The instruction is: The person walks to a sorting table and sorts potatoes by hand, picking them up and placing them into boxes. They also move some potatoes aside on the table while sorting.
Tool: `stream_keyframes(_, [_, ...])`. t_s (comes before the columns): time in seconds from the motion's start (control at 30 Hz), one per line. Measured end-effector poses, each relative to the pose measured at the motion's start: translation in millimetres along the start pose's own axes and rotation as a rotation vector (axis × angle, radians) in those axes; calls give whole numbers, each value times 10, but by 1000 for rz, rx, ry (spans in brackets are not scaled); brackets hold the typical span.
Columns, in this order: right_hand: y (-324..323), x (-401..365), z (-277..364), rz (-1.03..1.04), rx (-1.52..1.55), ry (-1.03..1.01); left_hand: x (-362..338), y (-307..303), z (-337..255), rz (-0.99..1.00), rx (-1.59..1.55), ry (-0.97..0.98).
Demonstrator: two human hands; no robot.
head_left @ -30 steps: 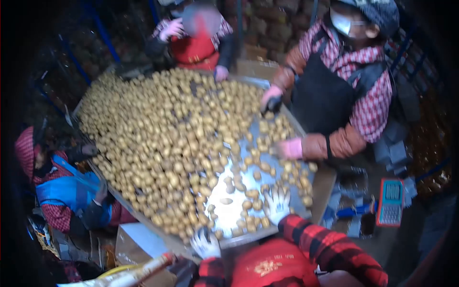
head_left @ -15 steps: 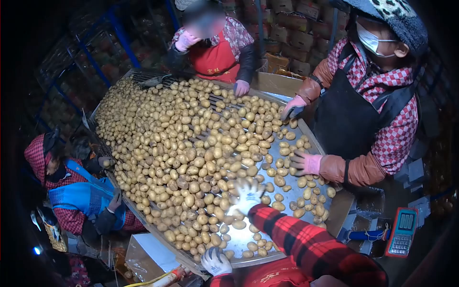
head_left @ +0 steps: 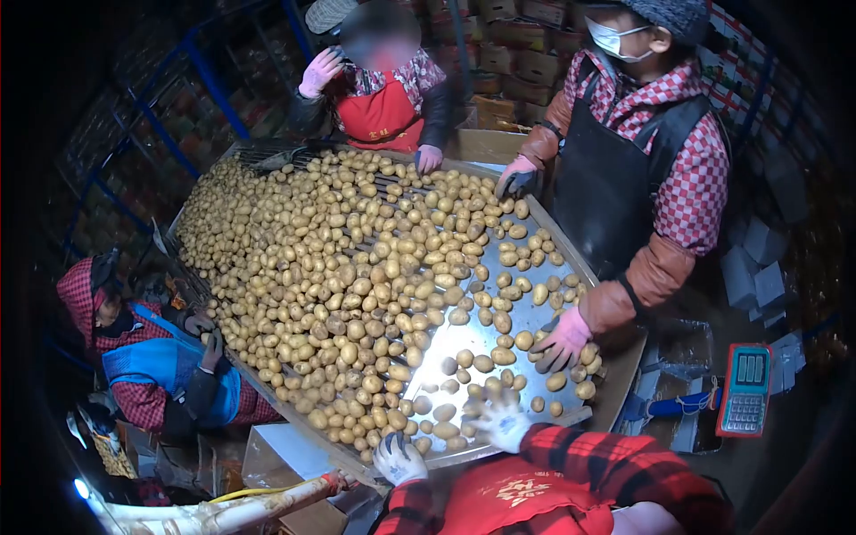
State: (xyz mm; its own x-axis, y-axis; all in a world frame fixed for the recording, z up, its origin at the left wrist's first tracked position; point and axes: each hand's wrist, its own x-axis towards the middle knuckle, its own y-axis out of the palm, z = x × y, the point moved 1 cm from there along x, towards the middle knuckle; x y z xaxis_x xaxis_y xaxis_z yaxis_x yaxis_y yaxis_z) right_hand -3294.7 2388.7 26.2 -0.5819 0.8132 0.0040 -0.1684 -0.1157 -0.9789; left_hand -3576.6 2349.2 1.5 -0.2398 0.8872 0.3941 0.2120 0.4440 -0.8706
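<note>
Bottom centre: right hand spread over potatoes, best kept low and gentle; left hand by edge of tray, grip unclear.

from my end i see potatoes, tan-yellow, round to oval, some with darker patches. they lie crowded together, touching, across the far and left parts of the table. toward the near right they thin out, sitting singly or in loose clusters on its bare, shiny surface.
</note>
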Motion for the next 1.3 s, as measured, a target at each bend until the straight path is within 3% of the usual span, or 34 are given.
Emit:
stream_keyframes(0.07, [-169, -245, -212, 172, 80, 130, -10, -36, 14, 23, -29, 4])
stream_keyframes(0.1, [32, -465, -295, -66, -136, 204, -23, -31, 29, 10, -37, 19])
stream_keyframes(0.13, [-224, -556, -366, -58, 44, 300, -31, -12, 57, 20, -63, -6])
stream_keyframes(0.2, [-80, -874, -629, 14, -83, 294, -74, 52, 152, 23, -88, 22])
stream_keyframes(0.23, [-109, -1015, -647, -74, -213, 322, -72, -24, 120, 60, -90, 21])
stream_keyframes(0.27, [-159, -1130, -668, -182, -124, 384, -76, -33, 116, 48, -90, 60])
stream_keyframes(0.4, [-120, -1514, -615, -123, -56, 547, -20, -167, 34, 102, -37, 90])
stream_keyframes(0.5, [-332, -1359, -156, -85, -55, 380, -27, -87, 87, 80, -15, 86])
stream_keyframes(0.57, [-327, -1141, -15, -87, -47, 88, -26, -132, 41, 92, -19, 80])
stream_keyframes(0.63, [-405, -798, 239, -115, 36, -58, -35, -110, 58, 109, -19, 72])
stream_keyframes(0.73, [-149, -356, 553, -148, 137, -240, -62, -121, 68, 147, -11, 57])
stream_keyframes(0.83, [7, -359, 470, -92, 256, -182, -51, -124, 105, 190, -27, 37])
stream_keyframes(0.87, [-35, -401, 298, 27, 238, -160, -53, -160, 95, 195, -24, 36])
stream_keyframes(0.93, [-96, -741, -17, -78, 89, -29, -56, -214, 61, 206, -24, 27])
stream_keyframes(1.0, [-334, -1052, -321, 13, -32, 2, -44, -182, 77, 190, -29, 28])
stream_keyframes(1.1, [-278, -1432, -625, -65, -66, 124, -41, -143, 84, 177, -52, 37])
stream_keyframes(1.2, [-496, -1050, -577, -152, -35, 161, 46, -174, -8, 245, -290, -244])
stream_keyframes(1.27, [-612, -455, -407, -181, -27, 123, -17, -2, -70, 132, -922, -635])
stream_keyframes(1.3, [-608, -214, -324, -110, -93, 112, -31, -15, -176, 198, -1032, -678])
